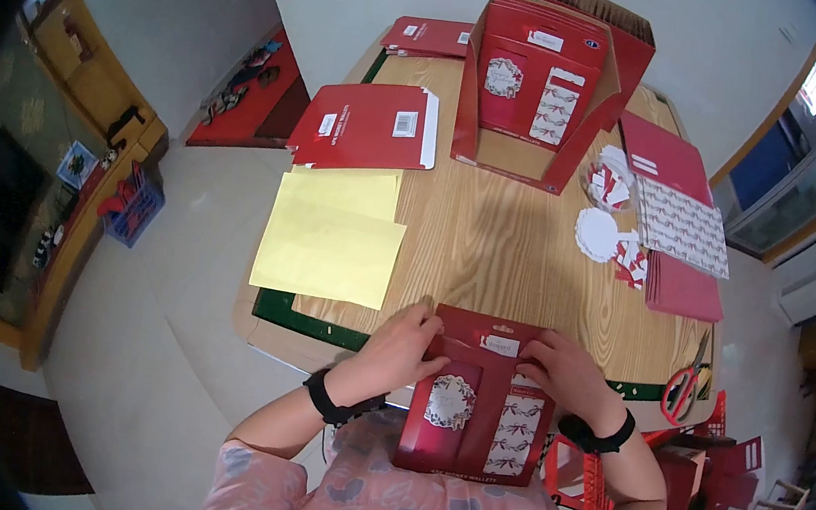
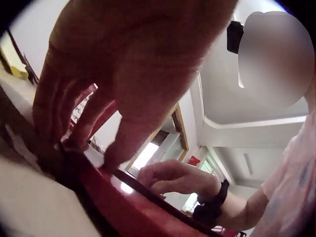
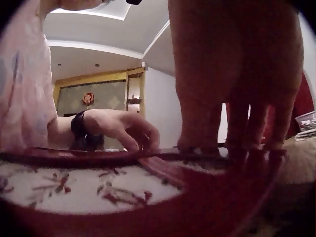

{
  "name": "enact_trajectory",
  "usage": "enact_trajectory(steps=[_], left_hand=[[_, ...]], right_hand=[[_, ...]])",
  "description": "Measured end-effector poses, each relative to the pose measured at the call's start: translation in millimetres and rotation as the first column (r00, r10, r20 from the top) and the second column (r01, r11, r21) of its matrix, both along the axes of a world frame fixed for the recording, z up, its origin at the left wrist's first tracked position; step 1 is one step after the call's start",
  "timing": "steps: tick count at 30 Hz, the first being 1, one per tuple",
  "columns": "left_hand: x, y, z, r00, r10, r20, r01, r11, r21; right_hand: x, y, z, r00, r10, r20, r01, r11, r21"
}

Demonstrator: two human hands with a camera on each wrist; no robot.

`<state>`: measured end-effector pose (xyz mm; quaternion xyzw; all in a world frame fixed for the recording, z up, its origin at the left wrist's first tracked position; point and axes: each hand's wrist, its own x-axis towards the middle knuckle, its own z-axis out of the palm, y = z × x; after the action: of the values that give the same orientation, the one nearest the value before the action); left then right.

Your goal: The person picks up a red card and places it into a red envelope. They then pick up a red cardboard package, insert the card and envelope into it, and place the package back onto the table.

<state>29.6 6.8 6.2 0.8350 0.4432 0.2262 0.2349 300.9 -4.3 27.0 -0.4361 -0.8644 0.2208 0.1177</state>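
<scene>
A red flat pack (image 1: 482,415) with a round white ornament and a strip of bow-patterned pieces lies at the table's front edge, overhanging toward the person. The left hand (image 1: 395,350) holds its upper left edge, fingers at the rim and thumb on the front. On the upper right, the right hand (image 1: 570,374) has its fingertips by the white label and strip. In the left wrist view the left hand (image 2: 118,64) touches the pack's red edge (image 2: 128,207). The right wrist view shows the right hand's fingers (image 3: 237,98) down on the pack's surface (image 3: 89,187).
An open display box (image 1: 540,89) of similar packs stands at the back. Red packs (image 1: 367,127) and yellow sheets (image 1: 330,236) lie left. At right are a patterned stack (image 1: 683,226), a bowl of pieces (image 1: 609,182), white round cards (image 1: 596,234) and red-handled scissors (image 1: 680,392).
</scene>
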Motion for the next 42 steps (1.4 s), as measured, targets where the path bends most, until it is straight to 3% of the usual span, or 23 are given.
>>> enact_trajectory(steps=[2, 5, 8, 14, 17, 20, 23, 26, 29, 31, 34, 35, 37, 38, 40, 42], left_hand=[[4.2, -6.3, -5.5, 0.991, 0.086, 0.105, -0.081, 0.995, -0.052], [2.8, -8.6, -3.1, 0.955, 0.248, 0.163, -0.158, 0.890, -0.428], [-2.5, -7.0, -5.3, 0.957, 0.248, 0.148, -0.151, 0.866, -0.477], [9.2, -11.7, 0.6, 0.934, 0.247, 0.257, -0.102, 0.875, -0.473], [15.4, -17.4, 3.2, 0.828, 0.261, 0.497, 0.060, 0.839, -0.541], [18.7, -23.6, 15.9, 0.922, 0.181, 0.343, -0.070, 0.947, -0.314], [19.6, -28.0, 24.7, 0.943, 0.176, 0.281, -0.076, 0.939, -0.335], [20.8, -30.4, 21.9, 0.921, 0.183, 0.344, -0.051, 0.931, -0.361], [21.6, -34.4, 38.5, 0.950, 0.123, 0.288, -0.064, 0.976, -0.206], [19.8, -34.0, 40.7, 0.943, 0.101, 0.317, -0.023, 0.970, -0.241], [20.1, -32.3, 40.5, 0.952, 0.081, 0.296, -0.018, 0.977, -0.212], [20.5, -31.3, 40.5, 0.958, 0.075, 0.278, -0.022, 0.982, -0.188], [19.7, -26.8, 46.9, 0.913, 0.224, 0.341, -0.045, 0.886, -0.461], [18.6, -25.3, 49.3, 0.884, 0.304, 0.354, -0.044, 0.810, -0.585], [11.8, -18.7, 22.0, 0.836, 0.254, 0.486, 0.092, 0.809, -0.581], [2.7, -17.6, 13.2, 0.758, 0.270, 0.593, 0.157, 0.808, -0.569]], right_hand=[[-5.2, 1.2, 2.8, 0.998, 0.021, 0.055, -0.022, 0.999, 0.028], [-10.2, 3.9, 5.2, 0.990, 0.053, 0.132, -0.062, 0.996, 0.069], [-19.5, 4.9, 0.9, 0.983, 0.096, 0.156, -0.114, 0.987, 0.115], [-58.5, 6.2, 6.3, 0.984, 0.111, 0.142, -0.124, 0.989, 0.084], [-68.4, 7.4, 11.1, 0.991, 0.130, 0.045, -0.136, 0.973, 0.185], [-72.3, 8.7, 11.2, 0.984, 0.169, 0.060, -0.178, 0.958, 0.226], [-72.6, 6.4, 21.6, 0.984, 0.164, 0.070, -0.172, 0.974, 0.148], [-69.6, 10.9, 27.3, 0.982, 0.190, 0.003, -0.190, 0.981, 0.025], [-66.7, 17.9, 37.4, 0.977, 0.196, -0.088, -0.207, 0.968, -0.143], [-66.2, 19.7, 46.7, 0.976, 0.175, -0.129, -0.204, 0.945, -0.257], [-62.1, 23.6, 33.1, 0.963, 0.159, -0.216, -0.191, 0.972, -0.137], [-61.4, 22.3, 33.7, 0.969, 0.115, -0.218, -0.154, 0.974, -0.169], [-63.7, 17.7, 47.2, 0.976, 0.027, -0.216, -0.077, 0.971, -0.228], [-62.7, 14.9, 50.4, 0.973, 0.026, -0.228, -0.067, 0.983, -0.171], [-57.3, 6.0, 54.5, 0.967, 0.025, -0.253, -0.041, 0.998, -0.056], [-40.0, -0.7, 66.9, 0.937, -0.123, -0.327, 0.131, 0.991, 0.002]])
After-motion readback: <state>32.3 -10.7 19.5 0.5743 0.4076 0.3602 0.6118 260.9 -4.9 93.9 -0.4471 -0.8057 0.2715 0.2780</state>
